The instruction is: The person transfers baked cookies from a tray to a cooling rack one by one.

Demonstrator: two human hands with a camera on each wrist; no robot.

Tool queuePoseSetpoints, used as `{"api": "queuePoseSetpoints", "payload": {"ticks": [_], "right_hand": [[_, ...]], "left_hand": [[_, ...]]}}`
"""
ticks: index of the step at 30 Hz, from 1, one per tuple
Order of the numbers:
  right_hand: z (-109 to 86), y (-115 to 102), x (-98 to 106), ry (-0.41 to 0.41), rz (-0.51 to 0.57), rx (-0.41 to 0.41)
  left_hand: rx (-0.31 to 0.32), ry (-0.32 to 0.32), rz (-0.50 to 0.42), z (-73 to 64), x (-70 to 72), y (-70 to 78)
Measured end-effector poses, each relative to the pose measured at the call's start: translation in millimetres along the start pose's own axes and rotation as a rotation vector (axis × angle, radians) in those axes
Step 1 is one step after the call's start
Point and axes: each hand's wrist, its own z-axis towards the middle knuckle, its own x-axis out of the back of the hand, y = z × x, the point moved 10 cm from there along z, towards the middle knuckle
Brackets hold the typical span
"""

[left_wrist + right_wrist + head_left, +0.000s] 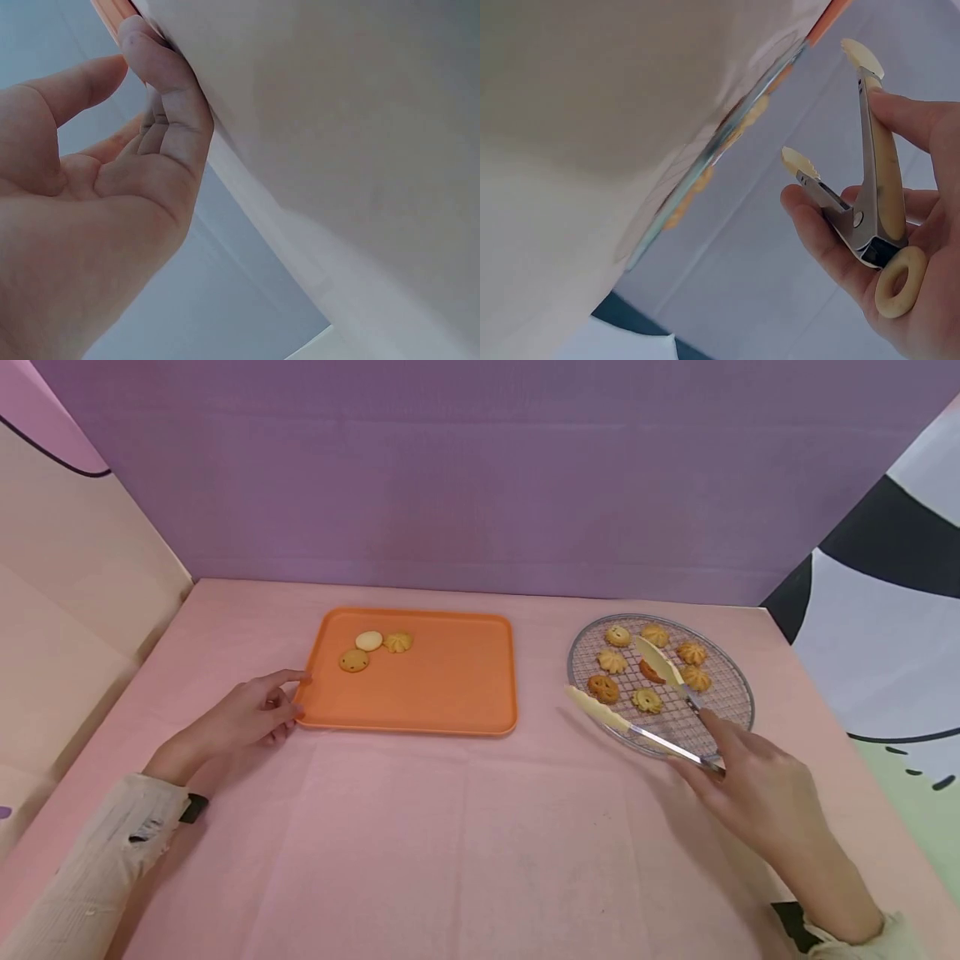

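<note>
My left hand is at the left edge of an orange tray, its fingertips touching the rim. On the tray's upper left lie a pale oval cookie, a ridged cookie and a round dotted cookie. My right hand grips cream-tipped metal tongs, whose arms are spread apart. One tong tip hangs over a red-brown cookie and partly hides it; the other overlaps the left rim of a round wire rack. In the right wrist view nothing sits between the tong tips.
Several other cookies lie on the rack, among them a pretzel-shaped cookie and a ring-shaped cookie. A pink cloth covers the table. Behind it rises a purple backdrop, with patterned panels at both sides.
</note>
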Motion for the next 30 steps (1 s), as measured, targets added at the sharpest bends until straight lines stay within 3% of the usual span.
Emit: {"api": "queuePoseSetpoints", "payload": {"ticks": [12,30], "right_hand": [[27.1,-39,-7,-0.033,0.048,0.112],[49.0,-86,-16,0.035,0.1,0.271]], "left_hand": [[0.008,0.0,-0.011,0.6,-0.4,-2.6],[0.016,-0.006,-0.018,-0.2,1.1,-0.2]]}}
